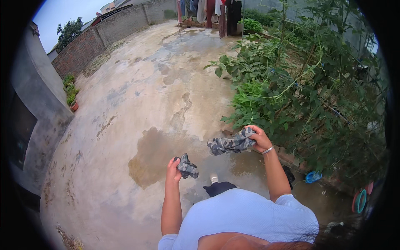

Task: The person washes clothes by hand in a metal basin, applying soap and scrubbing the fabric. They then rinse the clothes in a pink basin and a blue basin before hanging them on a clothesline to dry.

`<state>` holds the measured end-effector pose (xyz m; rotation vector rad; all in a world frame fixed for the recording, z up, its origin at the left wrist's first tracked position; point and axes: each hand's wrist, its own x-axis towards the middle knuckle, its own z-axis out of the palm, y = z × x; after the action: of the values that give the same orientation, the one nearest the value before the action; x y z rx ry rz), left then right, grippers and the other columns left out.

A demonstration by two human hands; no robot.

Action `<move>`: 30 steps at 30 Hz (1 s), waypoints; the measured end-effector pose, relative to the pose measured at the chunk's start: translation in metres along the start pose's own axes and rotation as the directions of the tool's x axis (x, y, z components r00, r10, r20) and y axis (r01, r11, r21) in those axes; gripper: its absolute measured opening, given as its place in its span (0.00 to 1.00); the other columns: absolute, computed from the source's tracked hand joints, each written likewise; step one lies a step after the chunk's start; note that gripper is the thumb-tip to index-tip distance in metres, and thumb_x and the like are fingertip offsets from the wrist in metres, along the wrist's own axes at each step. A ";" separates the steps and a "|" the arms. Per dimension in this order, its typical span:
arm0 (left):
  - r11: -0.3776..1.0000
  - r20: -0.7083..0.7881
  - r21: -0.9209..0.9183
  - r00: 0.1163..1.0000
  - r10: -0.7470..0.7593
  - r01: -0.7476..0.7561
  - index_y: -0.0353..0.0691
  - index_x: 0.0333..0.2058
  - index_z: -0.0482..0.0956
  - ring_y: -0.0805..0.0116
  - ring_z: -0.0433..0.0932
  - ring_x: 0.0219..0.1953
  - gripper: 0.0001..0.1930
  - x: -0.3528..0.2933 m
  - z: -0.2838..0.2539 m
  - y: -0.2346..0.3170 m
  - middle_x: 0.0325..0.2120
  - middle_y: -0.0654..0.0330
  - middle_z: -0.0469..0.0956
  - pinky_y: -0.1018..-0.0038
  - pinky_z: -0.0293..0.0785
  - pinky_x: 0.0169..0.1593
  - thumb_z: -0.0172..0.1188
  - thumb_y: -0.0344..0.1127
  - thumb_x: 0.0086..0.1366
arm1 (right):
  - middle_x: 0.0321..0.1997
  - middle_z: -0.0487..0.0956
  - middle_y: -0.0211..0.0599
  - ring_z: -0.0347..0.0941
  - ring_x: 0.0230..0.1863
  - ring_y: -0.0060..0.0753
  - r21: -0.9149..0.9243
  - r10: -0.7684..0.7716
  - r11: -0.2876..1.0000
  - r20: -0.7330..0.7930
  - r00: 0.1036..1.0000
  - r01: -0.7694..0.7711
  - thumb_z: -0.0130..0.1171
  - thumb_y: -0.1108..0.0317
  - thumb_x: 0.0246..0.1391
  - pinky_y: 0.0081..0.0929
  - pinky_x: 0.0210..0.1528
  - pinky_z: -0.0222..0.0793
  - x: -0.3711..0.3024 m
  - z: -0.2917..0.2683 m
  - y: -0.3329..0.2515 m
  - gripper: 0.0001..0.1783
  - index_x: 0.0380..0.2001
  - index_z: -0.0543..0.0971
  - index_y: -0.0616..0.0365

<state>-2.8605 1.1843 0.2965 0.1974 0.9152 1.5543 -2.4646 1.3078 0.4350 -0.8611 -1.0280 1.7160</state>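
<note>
Pinched in my left hand [173,169] is a small bunched camouflage-patterned cloth [188,167], its loose end to the right of my fingers. My right hand [261,140], with a silver bracelet on the wrist, grips a longer crumpled camouflage cloth [230,144], which stretches leftward from the fist. A gap separates the two pieces, and both are held in the air in front of my body. Whether they are gloves, sleeves or plain rags cannot be made out.
Wet patches mark the concrete yard [141,96]. Leafy climbing plants [287,91] crowd the right side. Clothes hang on a line [210,12] at the far end. A blue basin [313,176] sits low right; a potted plant [74,105] stands by the left wall.
</note>
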 end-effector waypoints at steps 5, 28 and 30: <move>0.982 0.208 -0.126 0.964 0.163 -0.139 0.44 0.50 0.66 0.57 0.72 0.53 0.17 0.138 0.080 0.063 0.52 0.52 0.70 0.55 0.72 0.55 0.56 0.27 0.63 | 0.42 0.73 0.30 0.72 0.33 0.21 -0.076 0.044 0.995 -0.164 0.986 -0.057 0.52 0.83 0.44 0.22 0.33 0.73 0.121 -0.051 0.056 0.26 0.50 0.72 0.57; 0.958 0.418 -0.247 0.877 0.238 -0.142 0.45 0.43 0.72 0.61 0.73 0.51 0.09 0.814 0.321 0.304 0.50 0.52 0.73 0.62 0.72 0.54 0.54 0.26 0.64 | 0.29 0.78 0.24 0.72 0.29 0.14 -0.014 0.058 0.998 -0.076 0.995 -0.060 0.60 0.72 0.54 0.15 0.32 0.69 0.869 0.113 0.010 0.04 0.33 0.77 0.56; 0.975 0.445 -0.168 0.872 0.205 -0.144 0.45 0.41 0.72 0.61 0.73 0.50 0.09 0.878 0.352 0.312 0.50 0.52 0.73 0.62 0.73 0.54 0.54 0.25 0.63 | 0.27 0.76 0.21 0.69 0.27 0.13 -0.169 -0.118 0.981 -0.138 0.983 0.094 0.61 0.71 0.52 0.13 0.30 0.65 0.928 0.103 -0.028 0.04 0.32 0.78 0.57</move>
<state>-3.0845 2.1492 0.4044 0.5454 0.4267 1.6299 -2.8463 2.1601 0.4081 -1.0025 -1.1038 1.4721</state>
